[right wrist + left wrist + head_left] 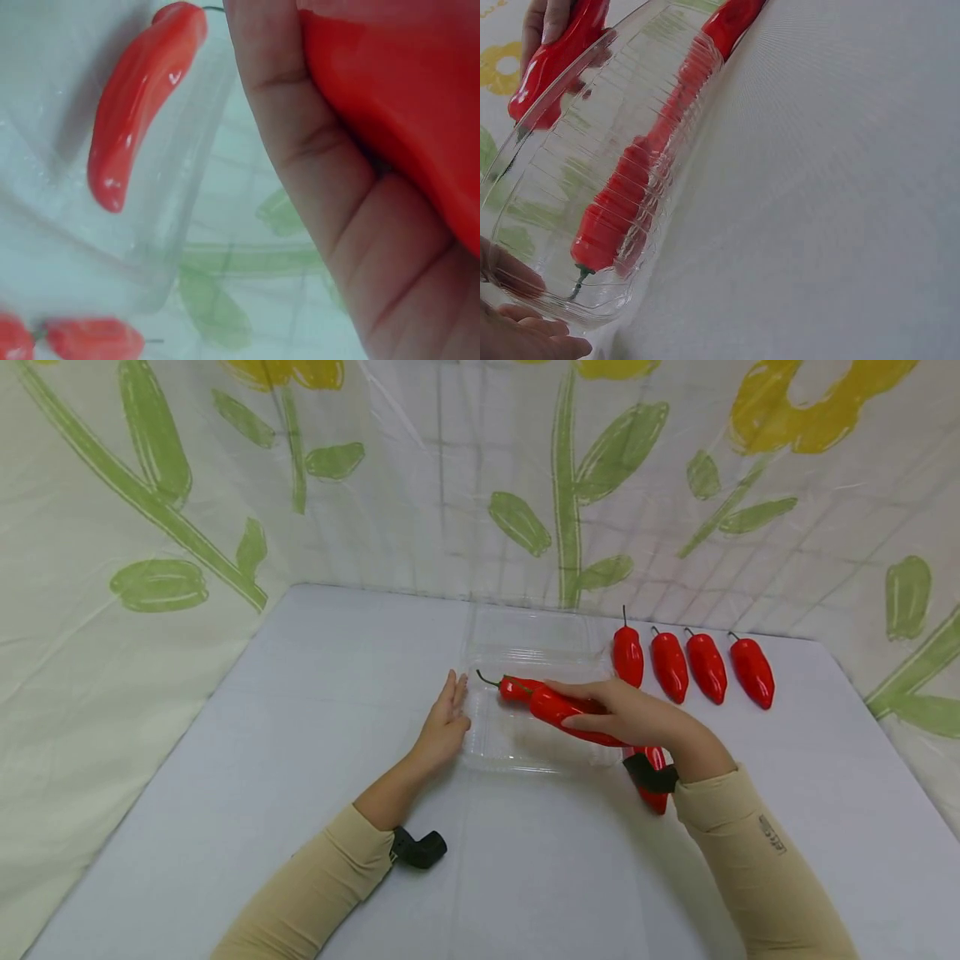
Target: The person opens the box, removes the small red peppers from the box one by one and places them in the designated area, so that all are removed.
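Four peppers [688, 666] line the table's far edge; right hand [630, 717] grips a glossy red pepper [562, 710] over the tray [525, 756], left hand [444, 727] flat against it.

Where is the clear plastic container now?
In the head view, the clear plastic container sits mid-table, between the left hand touching its left edge and the row of red peppers on its right.
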`<state>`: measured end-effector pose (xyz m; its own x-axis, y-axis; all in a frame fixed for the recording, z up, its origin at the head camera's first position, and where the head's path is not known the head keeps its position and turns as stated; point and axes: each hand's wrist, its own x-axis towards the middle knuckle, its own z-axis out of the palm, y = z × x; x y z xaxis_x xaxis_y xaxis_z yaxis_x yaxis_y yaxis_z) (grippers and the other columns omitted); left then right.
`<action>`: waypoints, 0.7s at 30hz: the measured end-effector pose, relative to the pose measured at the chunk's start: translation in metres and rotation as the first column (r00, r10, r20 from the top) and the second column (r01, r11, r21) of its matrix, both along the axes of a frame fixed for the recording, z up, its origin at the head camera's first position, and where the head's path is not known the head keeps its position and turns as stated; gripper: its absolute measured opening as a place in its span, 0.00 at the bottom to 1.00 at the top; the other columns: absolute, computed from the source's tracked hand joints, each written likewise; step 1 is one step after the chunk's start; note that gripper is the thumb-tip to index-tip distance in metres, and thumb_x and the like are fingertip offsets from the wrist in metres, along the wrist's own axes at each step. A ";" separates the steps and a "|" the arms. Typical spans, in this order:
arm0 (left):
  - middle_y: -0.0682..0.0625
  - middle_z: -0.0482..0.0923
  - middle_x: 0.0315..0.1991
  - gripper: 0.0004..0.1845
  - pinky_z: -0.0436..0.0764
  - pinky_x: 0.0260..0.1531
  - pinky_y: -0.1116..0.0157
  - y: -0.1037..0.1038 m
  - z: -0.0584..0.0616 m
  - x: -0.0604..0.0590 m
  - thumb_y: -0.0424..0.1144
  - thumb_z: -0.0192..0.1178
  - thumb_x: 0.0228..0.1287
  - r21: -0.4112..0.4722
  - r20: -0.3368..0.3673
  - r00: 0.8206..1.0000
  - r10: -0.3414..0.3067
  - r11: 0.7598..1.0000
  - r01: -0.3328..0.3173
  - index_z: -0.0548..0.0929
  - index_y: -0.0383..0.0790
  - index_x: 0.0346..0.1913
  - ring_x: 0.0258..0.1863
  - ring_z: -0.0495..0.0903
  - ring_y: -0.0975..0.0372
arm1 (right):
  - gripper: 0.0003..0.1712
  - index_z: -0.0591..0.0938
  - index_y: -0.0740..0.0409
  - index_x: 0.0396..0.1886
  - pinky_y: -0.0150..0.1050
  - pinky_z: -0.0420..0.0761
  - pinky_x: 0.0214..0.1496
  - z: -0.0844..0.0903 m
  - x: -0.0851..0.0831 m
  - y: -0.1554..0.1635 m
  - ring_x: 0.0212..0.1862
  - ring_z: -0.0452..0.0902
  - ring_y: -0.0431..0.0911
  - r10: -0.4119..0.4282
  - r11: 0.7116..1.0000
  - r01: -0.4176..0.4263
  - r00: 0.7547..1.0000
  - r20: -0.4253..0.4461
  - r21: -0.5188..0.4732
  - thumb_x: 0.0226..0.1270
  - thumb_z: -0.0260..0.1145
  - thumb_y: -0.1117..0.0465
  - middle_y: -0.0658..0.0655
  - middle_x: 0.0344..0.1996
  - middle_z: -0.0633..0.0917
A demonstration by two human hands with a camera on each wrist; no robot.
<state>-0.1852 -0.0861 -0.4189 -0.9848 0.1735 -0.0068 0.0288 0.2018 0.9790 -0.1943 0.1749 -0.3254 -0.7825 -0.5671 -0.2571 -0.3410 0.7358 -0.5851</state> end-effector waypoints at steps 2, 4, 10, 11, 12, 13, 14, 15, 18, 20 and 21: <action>0.44 0.45 0.75 0.40 0.42 0.72 0.55 0.000 0.000 0.000 0.22 0.38 0.59 0.002 0.001 1.000 -0.002 1.000 0.002 0.36 0.33 0.73 0.74 0.44 0.56 | 0.35 0.63 0.36 0.69 0.35 0.77 0.42 -0.001 0.006 0.005 0.49 0.70 0.47 -0.020 1.000 0.020 1.000 -0.012 -0.020 0.62 0.61 0.47 0.51 0.48 0.79; 0.44 0.45 0.75 0.40 0.41 0.72 0.55 0.000 0.000 0.000 0.22 0.38 0.59 0.002 0.001 1.000 -0.004 1.000 0.004 0.36 0.33 0.73 0.74 0.43 0.56 | 0.35 0.64 0.34 0.68 0.36 0.79 0.38 -0.003 0.012 0.011 0.46 0.72 0.47 -0.056 0.997 0.056 0.998 -0.004 -0.043 0.61 0.62 0.46 0.52 0.48 0.79; 0.44 0.44 0.75 0.40 0.41 0.72 0.55 0.000 -0.001 -0.001 0.22 0.38 0.58 0.005 0.003 1.000 -0.009 1.000 0.009 0.35 0.33 0.73 0.74 0.43 0.56 | 0.34 0.64 0.39 0.69 0.37 0.80 0.36 -0.010 0.027 0.029 0.44 0.72 0.49 -0.132 0.984 0.127 0.991 -0.031 -0.125 0.62 0.61 0.48 0.54 0.47 0.80; 0.43 0.44 0.75 0.40 0.41 0.72 0.55 0.000 -0.001 -0.001 0.22 0.38 0.58 0.008 0.000 1.000 -0.010 1.000 0.010 0.35 0.32 0.73 0.74 0.42 0.55 | 0.34 0.64 0.40 0.69 0.36 0.80 0.36 -0.011 0.028 0.032 0.45 0.72 0.49 -0.143 0.981 0.137 0.989 -0.035 -0.137 0.63 0.61 0.49 0.55 0.47 0.80; 0.43 0.44 0.75 0.40 0.41 0.72 0.55 0.000 -0.001 -0.002 0.22 0.38 0.58 0.010 -0.001 1.000 -0.010 1.000 0.010 0.35 0.32 0.73 0.74 0.42 0.55 | 0.34 0.64 0.40 0.69 0.36 0.80 0.37 -0.012 0.030 0.035 0.46 0.71 0.49 -0.155 0.978 0.148 0.987 -0.039 -0.145 0.63 0.61 0.49 0.56 0.48 0.80; 0.43 0.44 0.75 0.40 0.41 0.72 0.55 0.000 -0.001 -0.001 0.22 0.38 0.58 0.010 -0.002 1.000 -0.010 1.000 0.010 0.35 0.32 0.73 0.74 0.42 0.55 | 0.35 0.64 0.40 0.69 0.35 0.80 0.37 -0.012 0.032 0.038 0.47 0.71 0.50 -0.168 0.976 0.160 0.985 -0.038 -0.150 0.63 0.61 0.50 0.56 0.49 0.79; 0.44 0.44 0.75 0.40 0.41 0.72 0.55 0.000 -0.001 -0.001 0.22 0.38 0.58 0.010 0.003 1.000 -0.008 1.000 0.007 0.35 0.33 0.73 0.74 0.43 0.56 | 0.35 0.63 0.41 0.70 0.35 0.80 0.37 -0.012 0.033 0.041 0.48 0.71 0.50 -0.178 0.973 0.170 0.983 -0.041 -0.153 0.63 0.61 0.50 0.56 0.50 0.79; 0.44 0.44 0.75 0.40 0.42 0.72 0.55 0.000 -0.001 -0.001 0.22 0.38 0.58 0.010 0.002 1.000 -0.007 1.000 0.007 0.35 0.33 0.73 0.74 0.43 0.56 | 0.35 0.63 0.41 0.70 0.35 0.80 0.38 -0.013 0.035 0.044 0.49 0.71 0.50 -0.189 0.971 0.182 0.981 -0.037 -0.156 0.63 0.61 0.50 0.57 0.50 0.79; 0.44 0.44 0.75 0.40 0.42 0.72 0.55 0.000 -0.001 -0.001 0.23 0.38 0.58 0.008 0.004 1.000 -0.008 1.000 0.008 0.35 0.33 0.73 0.74 0.43 0.56 | 0.36 0.62 0.43 0.70 0.34 0.81 0.37 -0.013 0.039 0.052 0.50 0.71 0.51 -0.214 0.966 0.206 0.976 -0.037 -0.153 0.63 0.61 0.50 0.58 0.52 0.79; 0.44 0.44 0.75 0.40 0.42 0.72 0.55 0.000 -0.001 -0.001 0.22 0.38 0.58 0.011 0.002 1.000 -0.010 1.000 0.010 0.35 0.33 0.73 0.74 0.43 0.56 | 0.36 0.61 0.44 0.71 0.34 0.81 0.38 -0.012 0.041 0.057 0.50 0.71 0.50 -0.229 0.963 0.221 0.973 -0.036 -0.152 0.63 0.61 0.50 0.58 0.52 0.79; 0.43 0.43 0.75 0.40 0.42 0.72 0.55 0.000 -0.001 -0.001 0.22 0.38 0.58 0.012 -0.002 1.000 -0.012 1.000 0.012 0.35 0.32 0.73 0.74 0.43 0.55 | 0.36 0.61 0.44 0.71 0.34 0.80 0.39 -0.012 0.042 0.059 0.50 0.72 0.50 -0.237 0.962 0.229 0.971 -0.039 -0.147 0.63 0.60 0.50 0.59 0.53 0.79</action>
<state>-0.1865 -0.0861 -0.4203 -0.9827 0.1854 -0.0027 0.0330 0.1892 0.9814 -0.1522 0.2341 -0.3373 -0.9080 -0.3949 -0.1401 -0.2050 0.7103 -0.6734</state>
